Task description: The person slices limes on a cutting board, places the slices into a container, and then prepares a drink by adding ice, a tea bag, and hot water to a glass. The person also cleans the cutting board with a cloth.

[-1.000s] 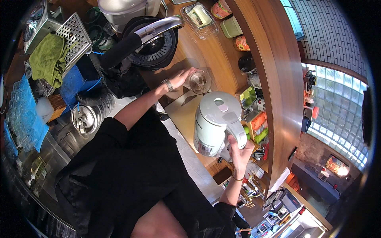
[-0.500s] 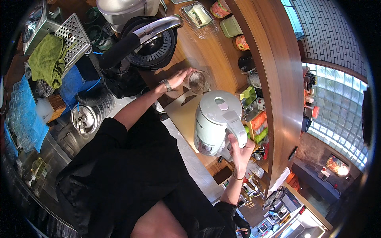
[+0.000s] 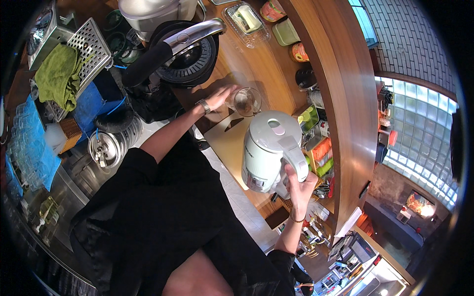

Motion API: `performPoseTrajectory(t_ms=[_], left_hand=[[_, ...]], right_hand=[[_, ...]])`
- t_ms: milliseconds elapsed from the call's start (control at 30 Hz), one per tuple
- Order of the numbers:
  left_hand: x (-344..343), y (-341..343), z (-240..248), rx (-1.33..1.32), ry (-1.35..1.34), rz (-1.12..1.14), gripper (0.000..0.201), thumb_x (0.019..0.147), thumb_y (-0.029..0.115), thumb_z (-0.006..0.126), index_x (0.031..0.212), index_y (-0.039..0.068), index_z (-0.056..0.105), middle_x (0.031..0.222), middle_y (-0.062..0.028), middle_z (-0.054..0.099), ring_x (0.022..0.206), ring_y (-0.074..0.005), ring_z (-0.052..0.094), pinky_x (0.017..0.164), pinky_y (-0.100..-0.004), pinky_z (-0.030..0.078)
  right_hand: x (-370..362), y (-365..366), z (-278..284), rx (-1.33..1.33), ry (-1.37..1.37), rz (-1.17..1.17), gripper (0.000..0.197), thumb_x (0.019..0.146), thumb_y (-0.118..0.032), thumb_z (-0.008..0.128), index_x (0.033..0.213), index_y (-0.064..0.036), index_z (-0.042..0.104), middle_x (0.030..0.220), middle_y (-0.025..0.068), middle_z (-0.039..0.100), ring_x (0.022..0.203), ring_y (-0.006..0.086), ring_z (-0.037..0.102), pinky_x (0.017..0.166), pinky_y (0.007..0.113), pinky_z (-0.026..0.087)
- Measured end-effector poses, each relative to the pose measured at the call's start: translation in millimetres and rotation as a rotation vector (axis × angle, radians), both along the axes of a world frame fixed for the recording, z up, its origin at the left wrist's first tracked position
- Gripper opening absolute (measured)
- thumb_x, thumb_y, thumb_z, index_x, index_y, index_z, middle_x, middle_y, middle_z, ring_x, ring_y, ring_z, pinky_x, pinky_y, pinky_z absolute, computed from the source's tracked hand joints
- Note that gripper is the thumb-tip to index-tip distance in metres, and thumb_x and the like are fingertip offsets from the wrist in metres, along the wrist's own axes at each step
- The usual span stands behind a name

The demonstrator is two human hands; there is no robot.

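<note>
My right hand (image 3: 299, 190) is closed round the handle of a white electric kettle (image 3: 259, 163) with a grey lid, held over the counter. A clear glass (image 3: 248, 102) stands beyond the kettle, close to its far side; what is inside is hard to make out. Beside the glass, my left hand (image 3: 219, 97) has its fingers stretched out along the near left side. Whether the fingertips touch the glass is unclear. Under the kettle lies a pale cutting board (image 3: 224, 135), partly hidden by it.
A black appliance with a long handle (image 3: 185, 54) stands left of the glass. A clear plastic box (image 3: 247, 24), tins and containers line the counter's back, below a raised wooden ledge (image 3: 340, 98). Left are a perforated metal tray (image 3: 91, 49), a green cloth (image 3: 59, 74) and glasses (image 3: 29, 143).
My left hand has drawn back slightly to the left from the glass, its fingers straighter. The kettle has shifted a little in my right hand's grip. The glass stays about where it was.
</note>
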State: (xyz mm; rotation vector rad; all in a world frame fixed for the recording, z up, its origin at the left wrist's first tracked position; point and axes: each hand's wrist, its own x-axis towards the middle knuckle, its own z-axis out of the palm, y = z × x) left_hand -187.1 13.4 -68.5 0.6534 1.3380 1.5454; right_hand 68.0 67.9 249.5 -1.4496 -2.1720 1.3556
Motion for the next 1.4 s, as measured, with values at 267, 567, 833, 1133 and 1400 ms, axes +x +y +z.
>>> performPoseTrajectory(t_ms=[267,567,833,1133,1400], left_hand=[[-2,-5,-3,-0.029,0.033,-0.035,0.055,0.101,0.046,0.031,0.132,0.005,0.050,0.130,-0.0077,0.054,0.118,-0.0170,0.050,0.097,-0.0318,0.041],[4,-3,-17,-0.012,0.154,0.047,0.049,0.101,0.036,0.033,0.129,0.000,0.051,0.129,-0.0146,0.056,0.121,-0.0242,0.051,0.103,-0.0333,0.037],[6,-34,26,0.023,0.185,0.218,0.047,0.101,0.035,0.036,0.135,0.002,0.044,0.134,-0.0157,0.052,0.125,-0.0282,0.048,0.103,-0.0355,0.037],[3,-103,171,0.014,0.883,0.204,0.052,0.078,0.009,0.071,0.125,0.005,0.052,0.123,-0.0153,0.056,0.113,-0.0325,0.054,0.095,-0.0381,0.045],[-17,-94,200,0.037,1.031,0.186,0.057,0.073,0.005,0.072,0.126,0.008,0.051,0.122,-0.0133,0.056,0.114,-0.0316,0.053,0.098,-0.0386,0.043]], right_hand=[[0,2,-7,0.104,0.041,0.071,0.021,0.084,-0.017,0.072,0.071,-0.0032,0.062,0.050,-0.0042,0.052,0.040,0.0023,0.044,0.037,0.020,0.032],[-1,4,-4,0.059,0.008,0.041,0.021,0.083,-0.015,0.072,0.071,-0.0015,0.063,0.054,-0.0045,0.054,0.046,0.0023,0.045,0.042,0.020,0.034],[7,2,-11,0.013,0.056,-0.024,0.017,0.080,-0.014,0.074,0.078,0.0025,0.068,0.066,-0.0037,0.061,0.061,0.0029,0.050,0.055,0.021,0.040],[17,5,-31,-0.004,0.100,-0.049,0.019,0.080,-0.015,0.075,0.080,0.0027,0.069,0.065,-0.0016,0.063,0.062,0.0039,0.052,0.056,0.022,0.042],[3,10,-18,0.058,0.006,0.074,0.022,0.077,-0.017,0.076,0.077,0.0034,0.069,0.062,0.0003,0.063,0.059,0.0039,0.052,0.054,0.023,0.043]])
